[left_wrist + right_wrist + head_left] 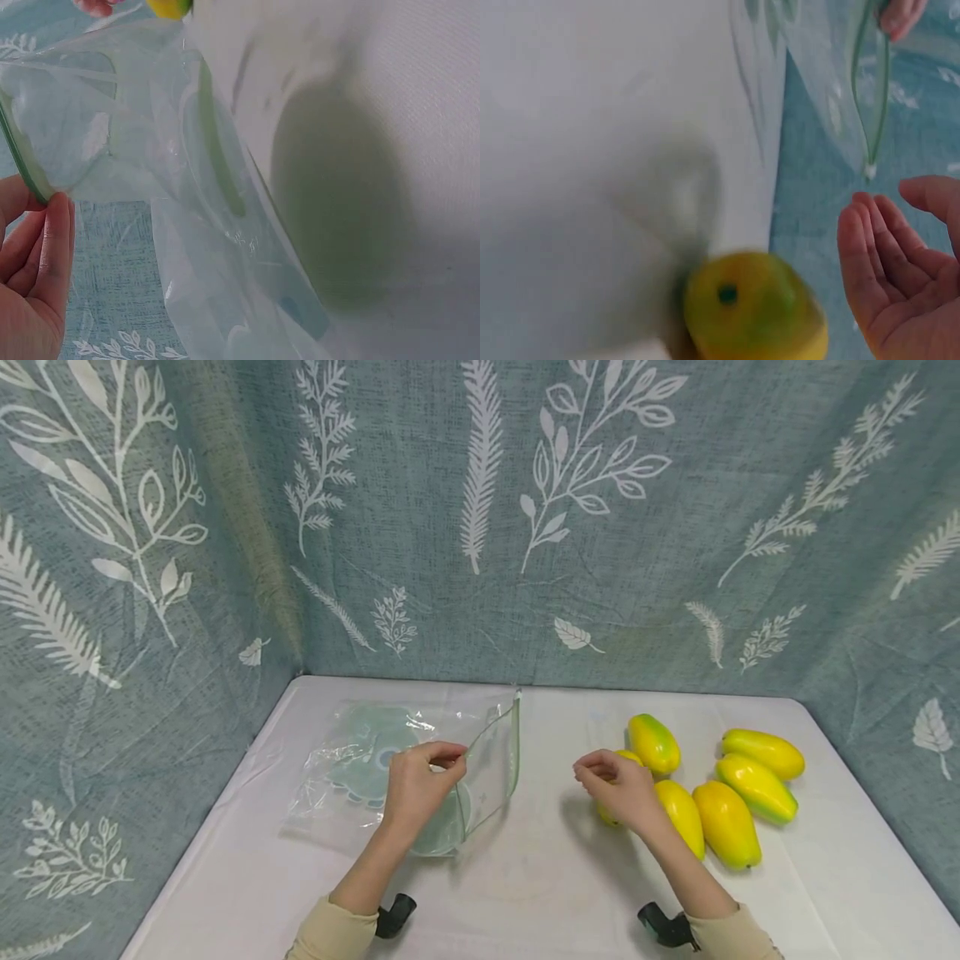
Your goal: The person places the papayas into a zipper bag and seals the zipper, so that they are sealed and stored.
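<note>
A clear plastic zip bag [491, 777] with a pale green print lies on the left of the table, its mouth toward the right. My left hand [420, 781] pinches one lip of that mouth between thumb and fingers, lifting it so the mouth gapes. In the left wrist view, the green zip strip [22, 154] runs up from the pinching fingertips. To the right, my right hand [622, 792] hovers with nothing held, fingers loosely bent and thumb apart from them. Beneath it, a yellow-green mango [609, 815] is partly hidden in the head view.
Several more mangoes, including a green-tipped one [654, 745] and a yellow one [726, 825], lie together on the right of the white table [540, 893]. A blue-green curtain [420, 527] with white leaf prints hangs behind and at both sides.
</note>
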The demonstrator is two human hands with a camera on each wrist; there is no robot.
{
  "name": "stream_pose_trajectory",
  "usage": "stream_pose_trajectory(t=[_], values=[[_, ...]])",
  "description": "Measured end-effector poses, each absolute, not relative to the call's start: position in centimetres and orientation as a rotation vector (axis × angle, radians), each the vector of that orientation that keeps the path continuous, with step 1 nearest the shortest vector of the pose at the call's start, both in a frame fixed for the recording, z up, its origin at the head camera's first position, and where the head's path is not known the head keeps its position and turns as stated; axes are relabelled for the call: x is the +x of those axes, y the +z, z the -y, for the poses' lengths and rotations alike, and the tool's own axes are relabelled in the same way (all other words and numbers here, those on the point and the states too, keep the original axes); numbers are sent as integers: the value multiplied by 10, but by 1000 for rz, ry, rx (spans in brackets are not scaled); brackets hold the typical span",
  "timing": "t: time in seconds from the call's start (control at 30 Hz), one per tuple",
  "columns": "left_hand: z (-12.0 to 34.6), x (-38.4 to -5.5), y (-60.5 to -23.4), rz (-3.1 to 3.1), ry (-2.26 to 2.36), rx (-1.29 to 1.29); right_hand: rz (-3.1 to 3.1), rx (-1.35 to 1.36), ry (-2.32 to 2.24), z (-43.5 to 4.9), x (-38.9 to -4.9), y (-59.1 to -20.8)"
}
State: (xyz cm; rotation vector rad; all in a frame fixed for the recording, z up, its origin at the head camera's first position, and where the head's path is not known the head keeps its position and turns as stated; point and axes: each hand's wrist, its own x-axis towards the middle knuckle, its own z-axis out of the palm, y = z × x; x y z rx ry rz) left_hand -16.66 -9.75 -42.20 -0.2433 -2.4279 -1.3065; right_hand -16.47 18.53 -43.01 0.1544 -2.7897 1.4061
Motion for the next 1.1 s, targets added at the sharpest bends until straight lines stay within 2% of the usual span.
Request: stream_pose_trajectory(t=[0.37, 0.6, 1.1], values=[[93, -167, -418, 2417, -1286, -228, 2771, 117, 1168, -233, -185, -415], [90, -170, -416, 2417, -1274, -219, 2881, 1, 1077, -258, -203, -409], [82, -171, -414, 2413, -1275, -202, 3135, -120, 1003, -286, -235, -410]])
